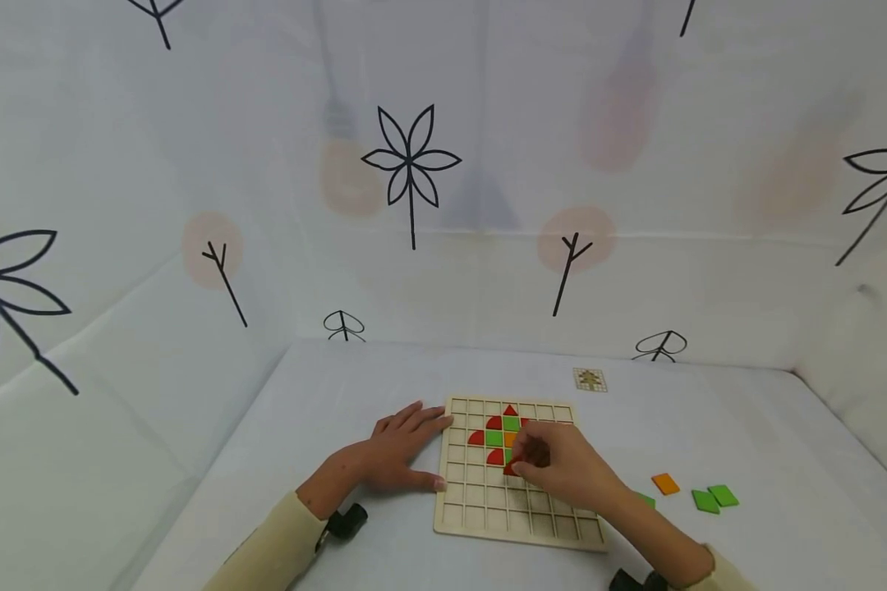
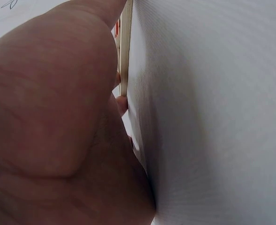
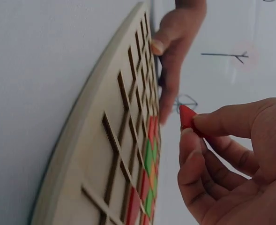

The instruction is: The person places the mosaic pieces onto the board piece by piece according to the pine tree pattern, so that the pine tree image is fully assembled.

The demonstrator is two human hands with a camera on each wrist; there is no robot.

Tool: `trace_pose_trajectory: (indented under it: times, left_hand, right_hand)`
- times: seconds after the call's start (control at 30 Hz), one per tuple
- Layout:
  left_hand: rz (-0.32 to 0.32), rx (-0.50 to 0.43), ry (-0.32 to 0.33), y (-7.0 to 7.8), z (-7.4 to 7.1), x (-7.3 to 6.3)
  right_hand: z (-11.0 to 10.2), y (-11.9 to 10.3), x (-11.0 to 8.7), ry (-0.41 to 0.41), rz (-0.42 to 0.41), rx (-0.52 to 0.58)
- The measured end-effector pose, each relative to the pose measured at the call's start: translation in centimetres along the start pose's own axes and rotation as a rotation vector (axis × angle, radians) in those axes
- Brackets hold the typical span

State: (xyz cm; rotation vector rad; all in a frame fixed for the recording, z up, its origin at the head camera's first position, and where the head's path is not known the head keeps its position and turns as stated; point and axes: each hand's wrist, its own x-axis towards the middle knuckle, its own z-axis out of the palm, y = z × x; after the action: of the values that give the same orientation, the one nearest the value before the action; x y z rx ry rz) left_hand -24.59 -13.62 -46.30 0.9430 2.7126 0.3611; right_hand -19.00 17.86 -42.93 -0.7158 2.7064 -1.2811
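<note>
A wooden grid board [image 1: 469, 497] lies on the white table, with red, green and orange tiles set in its upper middle. A red triangle tile [image 1: 510, 410] tops the pattern, above a green square tile [image 1: 512, 423] and red rounded tiles [image 1: 476, 438]. My right hand [image 1: 565, 464] pinches a red pointed tile [image 3: 188, 116] between thumb and fingers, just over the board below the pattern. Part of the pattern is hidden behind that hand. My left hand [image 1: 406, 447] rests with fingers spread at the board's left edge, its thumb and fingertips touching the edge.
To the right of the board lie an orange tile [image 1: 665, 483] and green tiles [image 1: 705, 501]; another green tile [image 1: 646, 499] shows partly behind the right forearm. A small pattern card [image 1: 590, 379] lies behind the board. Printed white cloth [image 1: 443, 287] surrounds the table.
</note>
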Motion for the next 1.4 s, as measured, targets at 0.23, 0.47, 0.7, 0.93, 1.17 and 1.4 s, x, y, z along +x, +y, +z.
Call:
trace_pose_trajectory:
  times: [0.23,0.47,0.7,0.93,1.17,1.4]
  left_hand:
    - [0.014,-0.008,0.007,-0.1,0.0,-0.2]
    - [0.024,0.000,0.011,-0.1,-0.1,-0.4]
    - [0.030,-0.006,0.018,-0.3,0.0,-0.4]
    - [0.031,-0.013,0.024,-0.4,0.1,-0.3]
    - [0.028,-0.011,0.011,-0.3,0.0,-0.2]
    - [0.011,-0.021,0.004,-0.3,0.1,0.0]
  right_hand:
    - [2.6,-0.2,1.7,0.020,-0.028,-0.035]
    - [4.2,-0.4,2.9,0.014,-0.023,-0.066]
    - [4.7,-0.7,3.4,-0.022,-0.010,-0.076]
    - [4.8,-0.8,3.3,-0.025,-0.054,-0.168]
    - [3.9,-0.9,2.3,0.010,-0.049,-0.186]
    - [1.0,-0.4,0.7,0.045,-0.026,-0.204]
